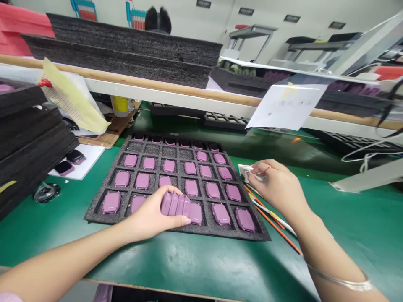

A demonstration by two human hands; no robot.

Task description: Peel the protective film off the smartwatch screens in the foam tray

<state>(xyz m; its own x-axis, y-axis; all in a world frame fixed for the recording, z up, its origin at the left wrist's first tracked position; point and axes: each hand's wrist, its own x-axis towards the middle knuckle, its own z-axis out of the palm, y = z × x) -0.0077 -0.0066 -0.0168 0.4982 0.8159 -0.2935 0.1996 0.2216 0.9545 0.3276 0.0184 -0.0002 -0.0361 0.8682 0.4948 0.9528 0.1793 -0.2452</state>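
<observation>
My left hand [147, 216] is closed around a short row of purple watch cases [175, 204], held side by side just above a black foam tray [201, 233]. Several purple watch cases [213, 190] lie in the tray's compartments, while some pockets at the back left hold none. Dark-faced pieces stand along its far edge. Right of the tray, the fingers of my right hand [278, 182] pinch a crumpled white cloth or tissue [243, 171]. Part of that white piece is hidden by the fingers.
Orange sticks [280, 233] and a white-and-yellow strip lie right of the tray. Black foam trays [28, 138] are stacked at left, near two dark-faced watches [64, 167] on white paper. A wood-edged shelf [151, 86] crosses behind, with a paper sheet [286, 105] hanging from it.
</observation>
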